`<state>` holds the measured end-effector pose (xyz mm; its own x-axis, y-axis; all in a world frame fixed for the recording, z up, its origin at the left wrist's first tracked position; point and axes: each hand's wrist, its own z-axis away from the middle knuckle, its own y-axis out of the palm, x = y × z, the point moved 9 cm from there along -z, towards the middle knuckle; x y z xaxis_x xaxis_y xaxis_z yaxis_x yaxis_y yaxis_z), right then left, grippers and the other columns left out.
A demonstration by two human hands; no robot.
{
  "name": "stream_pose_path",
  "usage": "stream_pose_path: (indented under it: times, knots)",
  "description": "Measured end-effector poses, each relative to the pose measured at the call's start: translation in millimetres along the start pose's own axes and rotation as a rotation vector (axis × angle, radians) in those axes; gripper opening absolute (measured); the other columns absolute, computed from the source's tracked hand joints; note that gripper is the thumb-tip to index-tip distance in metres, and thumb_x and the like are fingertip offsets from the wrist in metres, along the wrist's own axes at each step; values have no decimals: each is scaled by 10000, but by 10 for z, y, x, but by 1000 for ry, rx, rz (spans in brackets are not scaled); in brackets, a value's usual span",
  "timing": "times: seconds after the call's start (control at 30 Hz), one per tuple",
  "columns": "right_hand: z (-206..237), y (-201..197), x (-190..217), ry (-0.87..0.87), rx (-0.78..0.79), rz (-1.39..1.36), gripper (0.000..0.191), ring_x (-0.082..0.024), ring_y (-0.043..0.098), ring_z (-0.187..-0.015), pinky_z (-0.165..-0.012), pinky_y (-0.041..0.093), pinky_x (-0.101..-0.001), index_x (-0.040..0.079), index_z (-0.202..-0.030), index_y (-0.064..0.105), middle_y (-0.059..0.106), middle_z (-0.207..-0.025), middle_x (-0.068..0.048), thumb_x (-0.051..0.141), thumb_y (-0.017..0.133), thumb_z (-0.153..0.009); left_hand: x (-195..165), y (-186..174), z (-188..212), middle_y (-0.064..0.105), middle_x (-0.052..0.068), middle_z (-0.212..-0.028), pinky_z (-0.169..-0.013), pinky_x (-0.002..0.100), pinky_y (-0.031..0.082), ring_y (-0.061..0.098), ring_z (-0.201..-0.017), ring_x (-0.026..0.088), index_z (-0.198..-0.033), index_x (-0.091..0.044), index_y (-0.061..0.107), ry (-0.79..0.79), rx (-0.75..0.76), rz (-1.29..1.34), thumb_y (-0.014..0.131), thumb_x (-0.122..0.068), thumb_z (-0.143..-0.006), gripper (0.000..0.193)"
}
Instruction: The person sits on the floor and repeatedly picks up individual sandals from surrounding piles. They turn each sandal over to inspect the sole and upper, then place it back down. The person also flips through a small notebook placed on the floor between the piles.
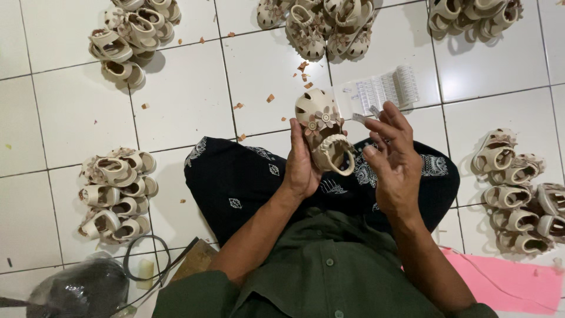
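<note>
Sandal (323, 131) in cream, small, with a flower on its strap, stands toe-up in your left hand (301, 165), whose fingers are wrapped closed around its side and heel loop. Your right hand (393, 160) hovers just right of the sandal, not touching it, fingers loosely spread; a small clear slip (366, 114) is pinched at its fingertips. You hold the sandal over your lap, above the dark patterned cloth (247, 188). Just beyond the sandal lies a white printed sheet (379, 89) on the tiled floor (188, 94), with brown scraps (303, 66) scattered left of it. Heaps of like sandals ring it: two to its left (115, 194) (132, 35), one straight ahead (321, 23), more to its right (518, 194). A pink sheet (506, 282) lies well right of the sandal, nearer you.
</note>
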<state>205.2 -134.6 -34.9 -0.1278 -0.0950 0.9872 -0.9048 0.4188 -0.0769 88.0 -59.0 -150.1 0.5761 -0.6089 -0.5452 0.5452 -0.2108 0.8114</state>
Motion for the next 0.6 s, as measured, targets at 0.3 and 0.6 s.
stream_pose_path:
  times: [0.3,0.6]
  knots:
    - [215,157,161,-119,90,270,450,-358,225,-1639,-1332,248,-539,76,-1239,738,280,-1708,-184,380,422,-1133,-23,-10,10,644,161,-1332,-954,404,631,689,-1159,234,-1501,-18,446,-22,-43,24,173,-718,-1023,890]
    - [231,404,100,-36,199,367,703,-418,65,-1630,-1300,130,-567,15,-1243,700,125,-1730,-231,523,229,-1124,10,47,77,608,174,-1400,-1017,405,590,644,-1227,257,-1535,-16,411,13,42,-11,153,-710,-1041,891]
